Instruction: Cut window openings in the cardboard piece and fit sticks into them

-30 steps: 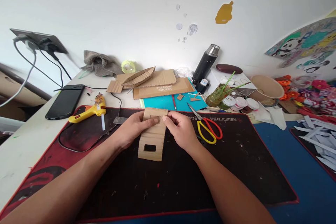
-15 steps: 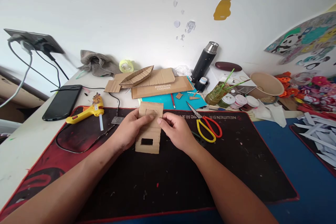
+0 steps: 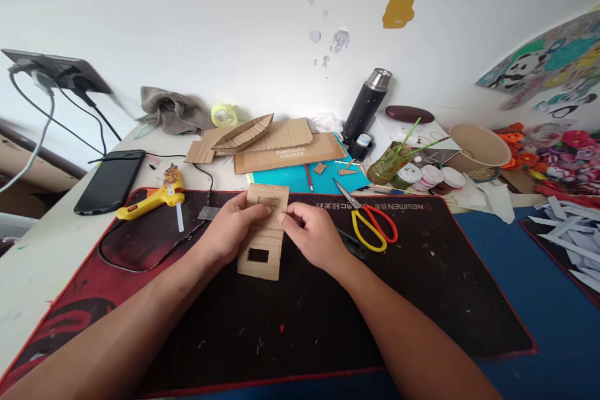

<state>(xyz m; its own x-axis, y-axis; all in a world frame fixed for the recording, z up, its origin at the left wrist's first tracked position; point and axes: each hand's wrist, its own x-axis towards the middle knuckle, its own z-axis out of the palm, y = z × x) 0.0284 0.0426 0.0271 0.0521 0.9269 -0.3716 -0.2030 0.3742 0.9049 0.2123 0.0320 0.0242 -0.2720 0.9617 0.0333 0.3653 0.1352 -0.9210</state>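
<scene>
A small brown cardboard piece point(image 3: 262, 244) with a rectangular window cut in its lower part stands on the black and red desk mat point(image 3: 328, 312). My left hand point(image 3: 232, 228) grips its left side, thumb laid across the front. My right hand point(image 3: 312, 234) is closed on its right side, thumb and forefinger pinching near a small slot at the top. Both forearms rest over the mat.
A yellow glue gun point(image 3: 152, 199) lies left of my hands, yellow and red scissors point(image 3: 372, 225) to the right. Behind are cardboard sheets point(image 3: 281, 144), a black phone point(image 3: 111, 180), a black flask point(image 3: 365, 106), a jar of brushes point(image 3: 389, 165), paint pots and a paper cup point(image 3: 482, 147).
Both hands and the cardboard piece have shifted slightly left and nearer to me. The grip is the same.
</scene>
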